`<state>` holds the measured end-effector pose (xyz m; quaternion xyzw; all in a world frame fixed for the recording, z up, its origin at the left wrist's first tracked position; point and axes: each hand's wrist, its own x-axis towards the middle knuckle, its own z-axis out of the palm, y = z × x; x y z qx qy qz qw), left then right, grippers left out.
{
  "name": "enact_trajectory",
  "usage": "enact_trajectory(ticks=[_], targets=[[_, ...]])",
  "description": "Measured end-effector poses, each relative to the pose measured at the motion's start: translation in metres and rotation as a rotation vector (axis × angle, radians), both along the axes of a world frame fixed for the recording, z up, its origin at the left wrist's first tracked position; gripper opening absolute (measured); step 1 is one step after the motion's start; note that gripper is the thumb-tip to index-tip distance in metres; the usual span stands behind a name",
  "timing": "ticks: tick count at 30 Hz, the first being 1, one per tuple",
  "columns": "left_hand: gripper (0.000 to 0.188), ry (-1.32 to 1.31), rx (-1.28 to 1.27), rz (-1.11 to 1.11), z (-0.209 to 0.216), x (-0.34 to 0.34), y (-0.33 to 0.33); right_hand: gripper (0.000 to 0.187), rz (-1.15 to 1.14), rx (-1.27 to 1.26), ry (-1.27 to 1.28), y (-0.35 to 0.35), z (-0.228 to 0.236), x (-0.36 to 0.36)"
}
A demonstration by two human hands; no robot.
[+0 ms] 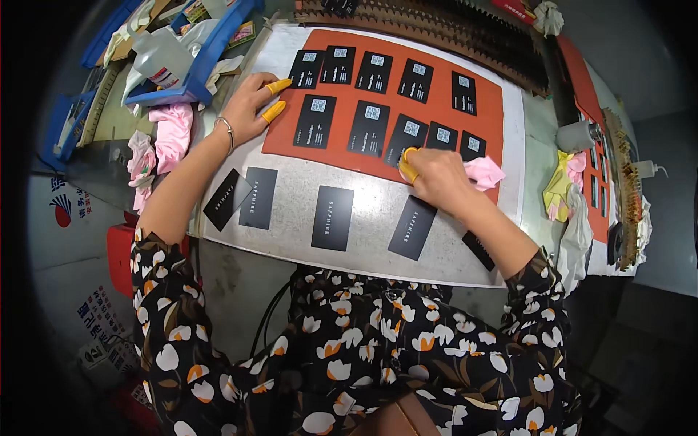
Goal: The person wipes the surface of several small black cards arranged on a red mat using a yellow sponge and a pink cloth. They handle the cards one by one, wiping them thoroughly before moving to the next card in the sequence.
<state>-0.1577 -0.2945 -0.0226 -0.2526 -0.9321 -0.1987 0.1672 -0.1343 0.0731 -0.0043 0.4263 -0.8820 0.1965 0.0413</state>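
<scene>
On an orange-red mat (283, 145) lie two rows of black cards with white square codes. My left hand (251, 109) is open at the mat's left edge, yellow finger cots on its thumb and a finger. Its fingertip is at the top-left card (307, 69). My right hand (436, 174) is closed, with yellow cots on it too, and a pink cloth (485, 174) sticks out from its far side. Its covered fingertips press at the lower end of a lower-row card (407, 136). This hand partly hides the neighbouring card (442, 136).
Several black cards, such as one in the middle (333, 218), lie on the grey tabletop (291, 236) before the mat. A blue bin (203, 80) with a clear bottle (156, 58) stands at left, beside pink cloths (172, 134). A toothed brown rack (451, 40) runs behind.
</scene>
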Motion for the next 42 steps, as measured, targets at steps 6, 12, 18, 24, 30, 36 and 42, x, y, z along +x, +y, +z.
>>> enact_trajectory(ticks=[6, 12, 18, 24, 30, 36, 42], targets=[[0.037, 0.014, 0.0, -0.002, 0.0, 0.001, 0.0, 0.006, -0.077, -0.021, 0.012, 0.008, 0.001, -0.009], [0.037, -0.002, -0.002, 0.01, 0.002, 0.0, 0.0, 0.009, -0.236, -0.014, 0.01, -0.012, 0.004, -0.03], [0.035, -0.183, 0.267, 0.278, 0.039, 0.001, 0.025, 0.014, -0.109, -0.197, -0.281, -0.012, 0.019, 0.007], [0.058, -0.338, 0.487, -0.204, 0.089, 0.041, 0.178, 0.015, -0.188, -1.408, -1.31, 0.021, 0.054, 0.005], [0.057, -0.288, 0.549, -0.346, 0.089, 0.024, 0.257, 0.02, -0.308, -1.386, -1.088, 0.05, 0.067, 0.02], [0.038, -0.916, 1.069, -0.458, 0.078, 0.025, 0.308, 0.009, -0.411, -0.818, 0.07, 0.086, 0.072, 0.027], [0.046, -1.06, 0.768, -0.397, 0.082, 0.009, 0.322, 0.012, -0.487, -1.048, -0.842, 0.132, 0.089, 0.014]])
